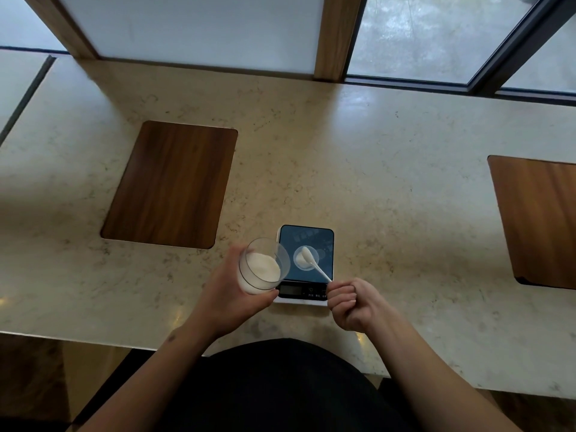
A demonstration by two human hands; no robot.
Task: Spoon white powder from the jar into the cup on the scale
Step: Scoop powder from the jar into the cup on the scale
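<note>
A clear jar (263, 265) holding white powder is tilted toward the right, gripped from below and behind by my left hand (232, 294) just left of the scale. The small dark-topped digital scale (324, 241) sits on the counter near its front edge. A small clear cup (301, 266) with some white powder in it stands on the scale's platform. My right hand (350, 304) is closed around the handle of a white spoon (313, 263), whose bowl hangs over the cup's opening.
The pale stone counter (358, 157) runs along a window. A dark wooden inset panel (171, 185) lies to the back left and another wooden panel (542, 219) at the right edge. The counter's front edge is close to my body.
</note>
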